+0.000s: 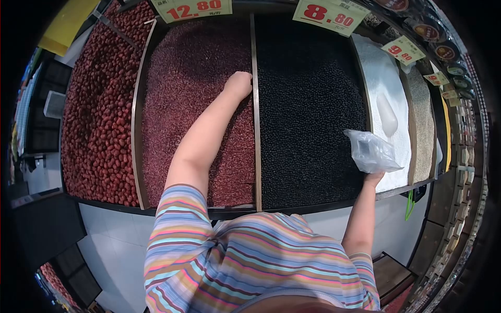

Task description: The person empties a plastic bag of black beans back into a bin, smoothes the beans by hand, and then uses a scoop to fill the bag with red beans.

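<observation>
Over the bin of small dark red beans or grains [188,120] my left hand [240,85] is stretched far forward. It is curled closed close to the wooden divider [255,135]; its fingertips face away, so I cannot see what they hold, if anything. At the right front corner of the black bean bin [313,141], my right hand [373,179] is closed on a clear plastic bag [371,151]. The bag is held up with its mouth spread, and its film hides most of the fingers.
Large red dates [99,130] fill the bin at left. To the right lies a white bin [396,161] with a pale scoop [386,116] in it, then a beige grain bin [420,125]. Price signs [331,15] stand along the back, and jars [428,32] line the far right.
</observation>
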